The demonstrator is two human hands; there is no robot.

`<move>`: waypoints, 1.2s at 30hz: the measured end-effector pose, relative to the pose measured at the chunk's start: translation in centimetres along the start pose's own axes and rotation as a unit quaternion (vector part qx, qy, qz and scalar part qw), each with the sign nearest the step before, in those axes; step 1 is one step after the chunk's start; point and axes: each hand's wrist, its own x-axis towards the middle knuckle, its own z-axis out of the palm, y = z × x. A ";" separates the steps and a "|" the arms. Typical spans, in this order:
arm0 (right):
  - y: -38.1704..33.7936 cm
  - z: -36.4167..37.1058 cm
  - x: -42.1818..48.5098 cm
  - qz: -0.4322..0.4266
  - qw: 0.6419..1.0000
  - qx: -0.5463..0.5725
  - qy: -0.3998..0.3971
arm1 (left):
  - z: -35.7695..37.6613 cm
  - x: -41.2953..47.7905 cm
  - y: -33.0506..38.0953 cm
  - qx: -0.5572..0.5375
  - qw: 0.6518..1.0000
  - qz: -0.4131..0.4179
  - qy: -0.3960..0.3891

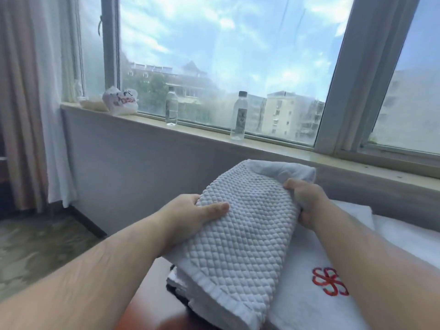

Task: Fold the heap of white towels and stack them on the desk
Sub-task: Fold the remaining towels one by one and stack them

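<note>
1. Head view, the task's thing: a white, folded, waffle-textured cotton towel [242, 225] is in the middle of the view, held between both hands. Its far end is raised toward the window, and its hemmed near end lies low by the desk.
2. The left hand [190, 217] grips the towel's left edge. The thumb lies flat on the waffle surface and the other fingers are tucked out of sight under the cloth.
3. The right hand [307, 201] grips the towel's right edge. Its fingers are curled tight and bunch the fabric, and the thumb presses on top.
4. Below and to the right of the held towel lies a smooth white terry towel [297, 303] bearing a red embroidered flower-like emblem [328, 281]. The right forearm crosses over it.
5. A reddish-brown wooden desk [152, 294] shows at the bottom, under the waffle towel's near end. Something dark sits between the towel and the desk, but I cannot tell what it is.
6. Beyond the hands is a pale stone windowsill [209, 133]. On it stand a clear plastic bottle with a black cap [239, 117] and, well to its left, a second clear plastic bottle [171, 108].
7. At the left end of the sill sits a crumpled white plastic bag with red print [121, 102].
8. A beige and white curtain [28, 103] hangs at the left, above a mottled carpet floor [35, 253].
</note>
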 end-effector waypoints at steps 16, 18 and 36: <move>1.6 -0.4 2.9 -0.171 0.869 -0.402 0.234 | 0.6 4.5 -3.6 0.393 0.912 -0.100 0.057; 1.4 1.0 1.3 -0.298 0.777 -0.496 0.248 | 1.3 4.3 -3.0 0.420 0.902 -0.041 0.092; 2.8 0.5 2.0 -0.128 0.805 -0.580 -0.009 | 6.7 2.5 -3.5 0.494 0.865 0.089 -0.014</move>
